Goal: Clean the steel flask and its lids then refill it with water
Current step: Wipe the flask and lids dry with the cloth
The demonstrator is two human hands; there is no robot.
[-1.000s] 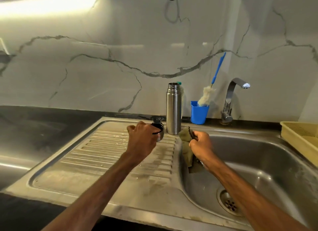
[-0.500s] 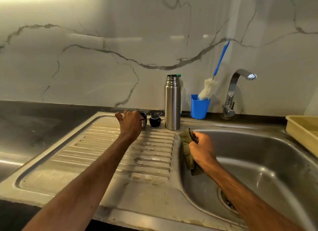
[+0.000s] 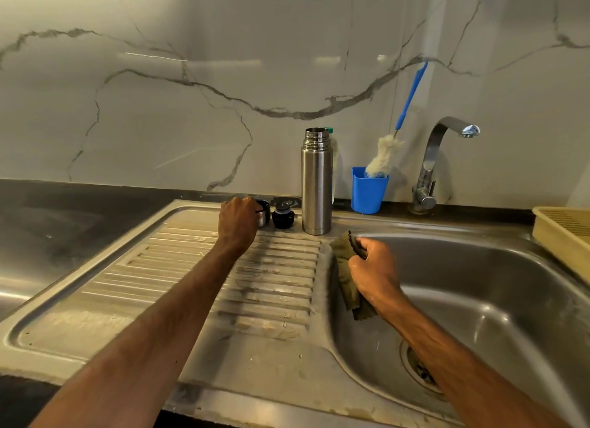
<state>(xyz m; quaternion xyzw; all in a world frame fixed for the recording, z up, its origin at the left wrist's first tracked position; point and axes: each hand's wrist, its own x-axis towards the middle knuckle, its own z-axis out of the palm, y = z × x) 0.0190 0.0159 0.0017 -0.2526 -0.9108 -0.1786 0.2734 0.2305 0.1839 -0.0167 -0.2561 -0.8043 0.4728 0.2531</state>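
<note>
The steel flask [image 3: 316, 185] stands upright and uncapped at the back of the drainboard. Left of it sits the black inner stopper [image 3: 283, 216]. Further left stands the steel cup lid [image 3: 263, 213], with my left hand [image 3: 238, 227] closed around it on the drainboard; most of the lid is hidden by my fingers. My right hand [image 3: 373, 272] grips an olive green cloth [image 3: 346, 277] at the left rim of the sink basin [image 3: 479, 284].
A blue cup [image 3: 368, 189] holding a bottle brush [image 3: 388, 150] with a blue handle stands right of the flask. The tap [image 3: 439, 159] rises behind the basin. A yellow rack [image 3: 566, 236] sits at far right. The ribbed drainboard [image 3: 191, 277] is wet and streaked.
My left hand carried the steel cup lid back and left and set it down beside the black stopper. My right hand with the cloth stayed at the basin rim.
</note>
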